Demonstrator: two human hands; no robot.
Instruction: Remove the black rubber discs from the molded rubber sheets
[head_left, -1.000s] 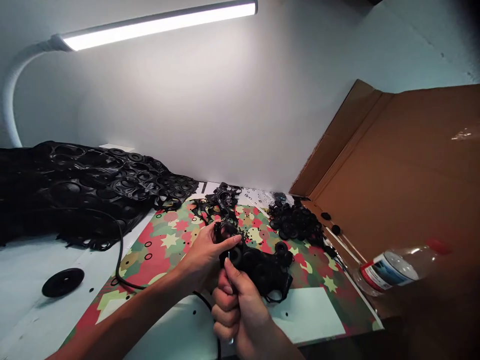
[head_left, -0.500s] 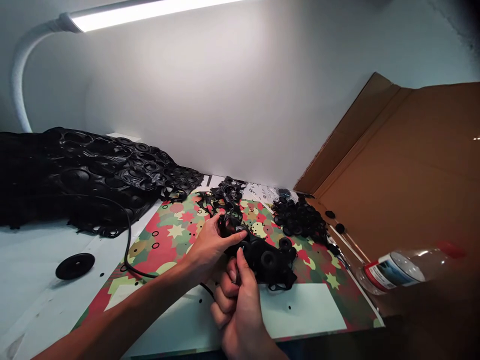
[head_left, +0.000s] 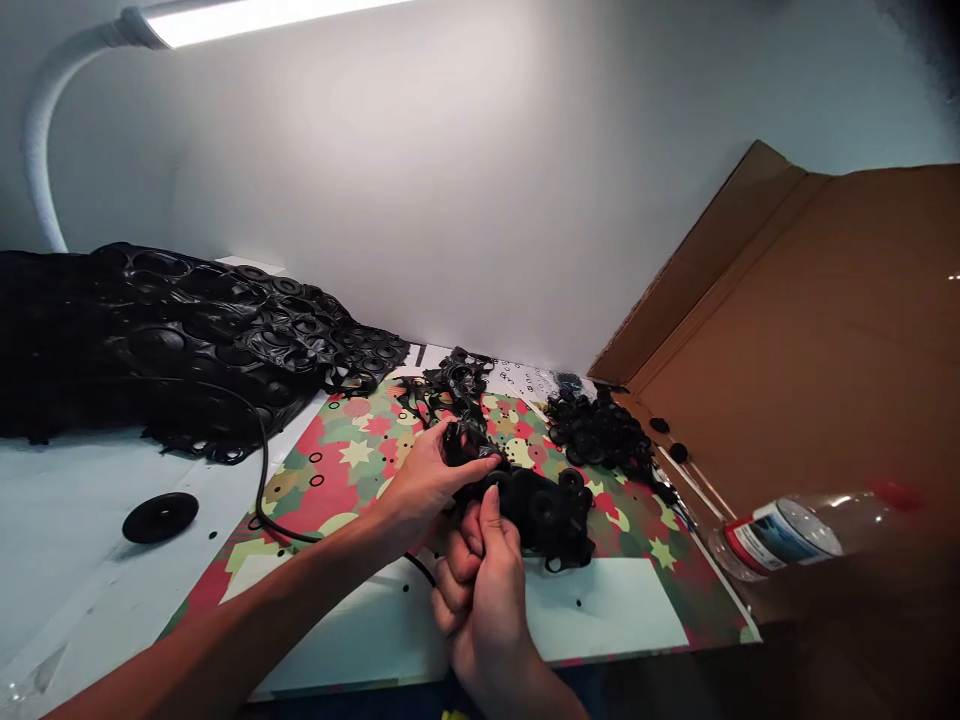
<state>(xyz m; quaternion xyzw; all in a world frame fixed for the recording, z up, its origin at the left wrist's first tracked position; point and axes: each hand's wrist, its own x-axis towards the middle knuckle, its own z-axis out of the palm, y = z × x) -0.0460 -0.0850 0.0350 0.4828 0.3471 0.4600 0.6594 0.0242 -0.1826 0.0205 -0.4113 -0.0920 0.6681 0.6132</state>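
Note:
My left hand (head_left: 427,480) grips a floppy black rubber sheet with moulded round parts (head_left: 547,510), its thumb lying across the near face. My right hand (head_left: 484,575) is closed just below, thumb pressed on curled fingers at the sheet's near edge. What sits inside that pinch is hidden. The sheet droops to the right above a white paper strip (head_left: 615,600). Behind the left hand lies a tangle of torn black rubber scrap (head_left: 457,375). A heap of loose black rubber pieces (head_left: 600,430) is at the back right.
A large pile of black rubber sheets (head_left: 165,340) fills the left. Near it lie a black disc (head_left: 160,518) and a black cord (head_left: 262,480). A patterned board (head_left: 360,455) covers the middle. At right are a plastic bottle (head_left: 795,530) and a cardboard box (head_left: 810,330). A lamp (head_left: 255,22) hangs above.
My right hand has shifted slightly up along the sheet's edge, its thumb now more upright. The left hand keeps its grip. The whole view has moved a little.

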